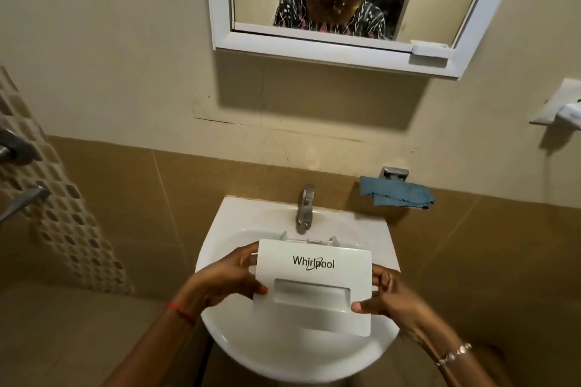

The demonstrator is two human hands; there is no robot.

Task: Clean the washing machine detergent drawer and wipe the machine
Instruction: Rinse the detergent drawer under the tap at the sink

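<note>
Detergent drawer (312, 286) out, over the sink (239, 214), just below the tap (304, 207). Left hand (226, 280) and right hand (388, 295) have a curled grip on its sides. No water seen; rinse and machine wipe look undone.

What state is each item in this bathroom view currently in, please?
White plastic Whirlpool detergent drawer: held over the white ceramic basin, front panel up.
Left hand: grips drawer's left edge.
Right hand: grips its right edge.
Steel tap: no stream visible.
Blue cloth: draped on the metal wall holder.
</note>
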